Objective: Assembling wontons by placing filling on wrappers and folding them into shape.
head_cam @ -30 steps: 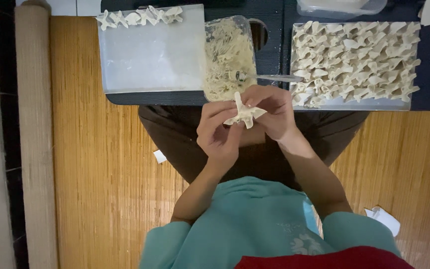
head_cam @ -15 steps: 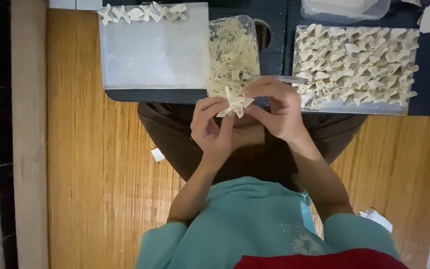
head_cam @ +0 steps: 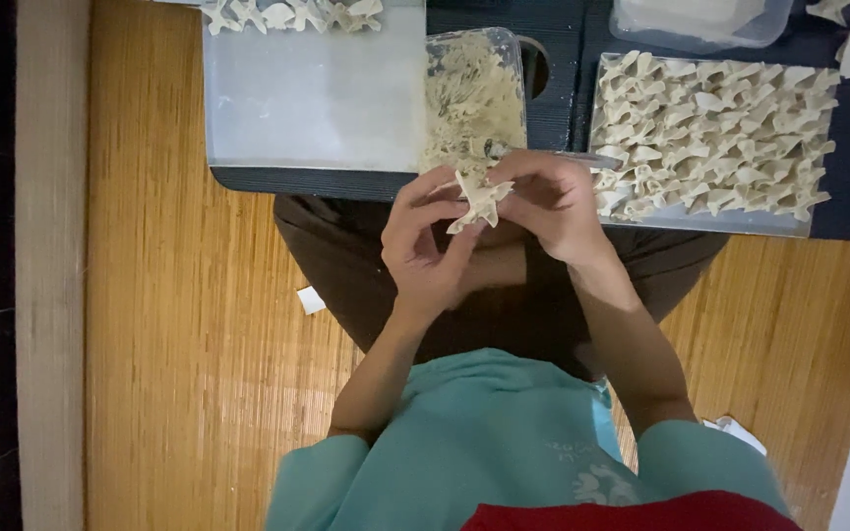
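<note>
Pinching the small pale folded dough dumpling (head_cam: 479, 200) between both sets of fingertips, the left hand (head_cam: 425, 251) and right hand (head_cam: 553, 202) were closed on it together, just above the counter's dark edge (head_cam: 346, 182). It sat between the hands, near the clear tub of shredded filling (head_cam: 472, 98); sealing well seemingly called for gentle, even pressure along the corners so the wrapper didn't tear.

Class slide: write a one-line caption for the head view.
Both hands pinch a folded dumpling between a near-empty tray and a full tray.
</note>
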